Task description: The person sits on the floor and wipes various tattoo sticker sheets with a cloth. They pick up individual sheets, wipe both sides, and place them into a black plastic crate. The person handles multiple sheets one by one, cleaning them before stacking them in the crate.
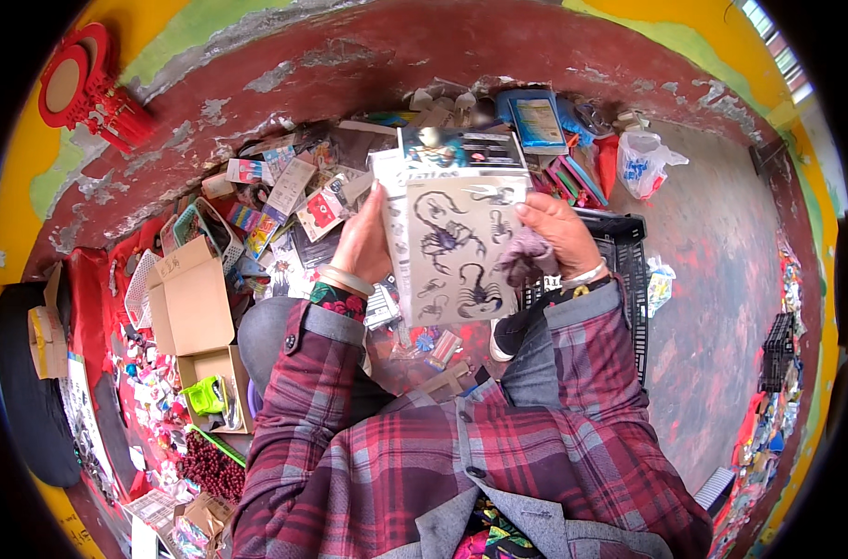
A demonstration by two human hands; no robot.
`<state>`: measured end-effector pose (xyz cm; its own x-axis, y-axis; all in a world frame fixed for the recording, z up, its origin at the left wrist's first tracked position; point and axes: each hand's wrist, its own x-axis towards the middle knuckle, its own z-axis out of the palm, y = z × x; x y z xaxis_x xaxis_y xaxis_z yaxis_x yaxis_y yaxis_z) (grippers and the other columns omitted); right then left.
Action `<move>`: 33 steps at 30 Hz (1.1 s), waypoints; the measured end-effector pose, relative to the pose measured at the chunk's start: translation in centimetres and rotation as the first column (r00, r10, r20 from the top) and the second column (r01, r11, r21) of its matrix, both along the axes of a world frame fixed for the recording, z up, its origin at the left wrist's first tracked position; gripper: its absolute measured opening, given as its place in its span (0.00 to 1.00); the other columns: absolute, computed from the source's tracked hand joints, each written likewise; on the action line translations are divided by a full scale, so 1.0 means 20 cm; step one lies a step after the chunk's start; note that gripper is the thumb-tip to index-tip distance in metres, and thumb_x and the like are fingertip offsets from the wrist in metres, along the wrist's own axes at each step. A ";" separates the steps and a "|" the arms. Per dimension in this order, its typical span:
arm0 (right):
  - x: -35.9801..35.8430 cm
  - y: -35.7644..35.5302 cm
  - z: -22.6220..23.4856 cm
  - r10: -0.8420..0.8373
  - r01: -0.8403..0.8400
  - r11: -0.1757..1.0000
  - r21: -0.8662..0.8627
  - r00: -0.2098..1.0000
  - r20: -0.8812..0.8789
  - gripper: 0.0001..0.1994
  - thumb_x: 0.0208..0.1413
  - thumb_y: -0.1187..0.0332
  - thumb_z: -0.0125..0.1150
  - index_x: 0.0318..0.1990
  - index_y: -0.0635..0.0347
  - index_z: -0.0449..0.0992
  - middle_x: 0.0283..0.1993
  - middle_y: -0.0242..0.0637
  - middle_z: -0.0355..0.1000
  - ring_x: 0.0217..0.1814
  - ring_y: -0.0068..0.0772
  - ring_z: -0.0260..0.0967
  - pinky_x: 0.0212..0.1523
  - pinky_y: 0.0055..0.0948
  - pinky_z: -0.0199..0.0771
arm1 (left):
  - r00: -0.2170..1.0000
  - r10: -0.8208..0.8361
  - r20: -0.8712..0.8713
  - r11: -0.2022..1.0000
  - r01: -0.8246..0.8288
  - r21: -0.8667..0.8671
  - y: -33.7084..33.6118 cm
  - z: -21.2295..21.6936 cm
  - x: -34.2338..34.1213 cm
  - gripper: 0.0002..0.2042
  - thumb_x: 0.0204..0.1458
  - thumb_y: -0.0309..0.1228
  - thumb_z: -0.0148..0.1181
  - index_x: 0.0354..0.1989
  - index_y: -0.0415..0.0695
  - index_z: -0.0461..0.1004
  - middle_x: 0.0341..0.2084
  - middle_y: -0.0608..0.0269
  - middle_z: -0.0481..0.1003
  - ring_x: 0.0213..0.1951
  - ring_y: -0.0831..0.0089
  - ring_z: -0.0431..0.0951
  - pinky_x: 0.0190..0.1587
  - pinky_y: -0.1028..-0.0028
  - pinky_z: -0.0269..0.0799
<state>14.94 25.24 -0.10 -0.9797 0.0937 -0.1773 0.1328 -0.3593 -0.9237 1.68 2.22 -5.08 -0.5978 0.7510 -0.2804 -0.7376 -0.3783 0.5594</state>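
A packet of temporary tattoo sheets [461, 247] printed with dark scorpions is held upright in front of me, its dark header card [475, 149] at the top. White printed sheets [394, 233] show behind its left edge. My left hand [363, 240] is closed on that left edge, fingers mostly hidden behind. My right hand [564, 235] pinches the right edge, thumb in front. A crumpled mauve cloth [525, 255] is bunched at the right hand's fingers; how it is held I cannot tell.
An open cardboard box [193, 307] stands at the left, near a white basket [141, 291]. Piled packets surround a red-and-white card [321, 212]. A black crate [629, 270] lies right of my knees, with a white plastic bag [646, 164] beyond. Red round-topped objects [79, 84] hang at the far left.
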 end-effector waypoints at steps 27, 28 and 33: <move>-0.01 0.09 -0.23 -0.002 0.043 0.792 0.609 0.998 -0.069 0.21 0.50 0.67 0.60 0.50 0.71 0.70 0.41 0.46 0.75 0.41 0.27 0.72 0.43 0.23 0.70 | 0.917 0.302 -0.260 0.935 -0.338 -0.105 -0.07 -0.01 -0.08 0.12 0.55 0.27 0.52 0.46 0.38 0.68 0.39 0.61 0.74 0.41 0.72 0.74 0.48 0.71 0.69; -0.01 0.00 -0.19 0.042 -0.032 0.816 0.577 0.999 -0.003 0.22 0.50 0.66 0.60 0.50 0.72 0.69 0.41 0.46 0.75 0.41 0.27 0.72 0.42 0.24 0.71 | 0.908 0.334 -0.254 0.915 -0.377 -0.143 -0.12 -0.04 -0.10 0.12 0.55 0.27 0.52 0.47 0.38 0.68 0.40 0.60 0.74 0.42 0.71 0.74 0.50 0.70 0.68; 0.04 -0.34 -0.20 -0.231 0.180 0.938 -0.296 0.962 -0.144 0.22 0.51 0.73 0.61 0.52 0.71 0.64 0.46 0.41 0.70 0.45 0.27 0.69 0.47 0.24 0.69 | 0.957 0.290 0.000 0.936 -0.284 0.206 -0.09 -0.07 -0.12 0.19 0.58 0.31 0.48 0.56 0.36 0.62 0.53 0.53 0.68 0.55 0.61 0.66 0.60 0.59 0.57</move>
<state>15.68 18.37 -4.00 -0.9619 0.2680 -0.0536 -0.1252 -0.6063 -0.7853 -0.75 0.50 -6.41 -0.8021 0.5852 -0.1191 -0.5649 -0.6786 0.4694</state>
